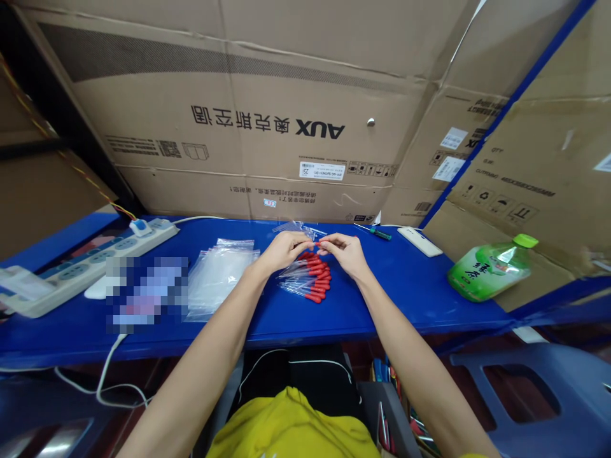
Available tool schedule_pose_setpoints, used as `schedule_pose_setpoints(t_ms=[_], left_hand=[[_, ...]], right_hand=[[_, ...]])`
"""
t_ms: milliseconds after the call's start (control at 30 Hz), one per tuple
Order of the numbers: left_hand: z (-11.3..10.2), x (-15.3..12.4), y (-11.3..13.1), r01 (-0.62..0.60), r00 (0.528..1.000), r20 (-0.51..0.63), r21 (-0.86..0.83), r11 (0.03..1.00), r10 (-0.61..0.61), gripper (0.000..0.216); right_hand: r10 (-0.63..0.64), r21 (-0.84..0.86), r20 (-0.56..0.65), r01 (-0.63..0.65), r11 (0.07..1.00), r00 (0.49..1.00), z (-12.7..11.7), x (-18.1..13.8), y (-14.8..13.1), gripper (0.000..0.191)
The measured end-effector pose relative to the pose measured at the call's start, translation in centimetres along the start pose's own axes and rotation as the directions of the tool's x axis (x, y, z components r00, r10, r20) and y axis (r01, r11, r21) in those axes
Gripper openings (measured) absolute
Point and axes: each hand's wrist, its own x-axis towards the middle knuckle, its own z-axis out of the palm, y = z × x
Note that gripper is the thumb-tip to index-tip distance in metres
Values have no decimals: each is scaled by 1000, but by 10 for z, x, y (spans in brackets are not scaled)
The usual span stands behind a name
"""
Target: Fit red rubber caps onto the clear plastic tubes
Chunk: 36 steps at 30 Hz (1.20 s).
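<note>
My left hand (285,250) and my right hand (347,252) meet above the desk, fingertips closed. Between them is a small red rubber bulb (319,243), which my right fingers pinch. My left fingers are pressed together at its other end; whatever thin piece they grip is mostly covered. Just below my hands lie several clear droppers with red bulbs (316,286), fanned out with the bulbs to the right. Behind my left hand is a loose bunch of clear thin tubes (293,226).
Left of my arm lies a stack of clear zip bags (222,280), then a blurred-out phone (153,289) and a power strip (105,261). Toward the right are a screwdriver (377,233), a white flat device (420,242) and a green bottle (491,267). Cardboard (267,152) walls the back.
</note>
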Motion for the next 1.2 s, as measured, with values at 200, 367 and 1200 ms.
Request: schedule_pose_setpoints(t_ms=[200,367,1200], left_hand=[[0,-1,1,30,1000,-8,-33,999,-30,37],[2,-1,-1,31,999,-13,-60,998,-31,37],[-1,-3,-2,206,975,94,-38,978,-201,48]], right_hand=[[11,8,-3,-11,1000,1000,2,-1,2,41],[25,32,-3,-25,999,1000,4,-1,1,40],[-21,28,99,18,999,995,-3,1,2,36]])
